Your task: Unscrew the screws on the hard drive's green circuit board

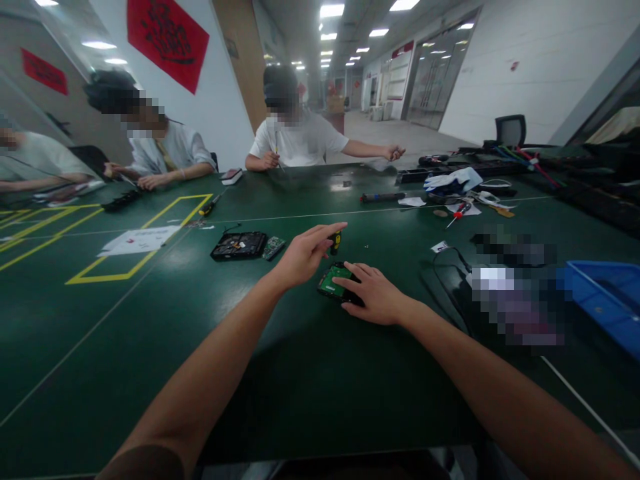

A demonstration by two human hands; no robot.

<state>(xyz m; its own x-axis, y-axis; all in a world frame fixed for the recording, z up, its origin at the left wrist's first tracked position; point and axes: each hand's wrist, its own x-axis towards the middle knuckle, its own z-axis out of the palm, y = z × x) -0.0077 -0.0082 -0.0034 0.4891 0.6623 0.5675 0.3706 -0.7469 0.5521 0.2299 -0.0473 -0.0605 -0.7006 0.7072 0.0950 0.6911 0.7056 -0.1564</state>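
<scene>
A hard drive (329, 285), its green circuit board facing up, lies on the green table in front of me. My right hand (373, 293) grips it from the right, fingers over the far side and thumb along the near edge. Just beyond the drive a screwdriver (337, 241) with a yellow and black handle stands roughly upright. My left hand (306, 255) is at that handle, index finger stretched across its top and thumb against it; the screwdriver's tip is hidden. Left of this hand lie a loose circuit board (273, 248) and a black drive casing (239, 245).
A blue bin (605, 293) stands at the right, near black cables (450, 273). Farther back lie a red screwdriver (459, 212) and a dark cylindrical tool (383, 197). Paper (140, 240) and another yellow-black screwdriver (209, 205) lie left. Several people sit across the table.
</scene>
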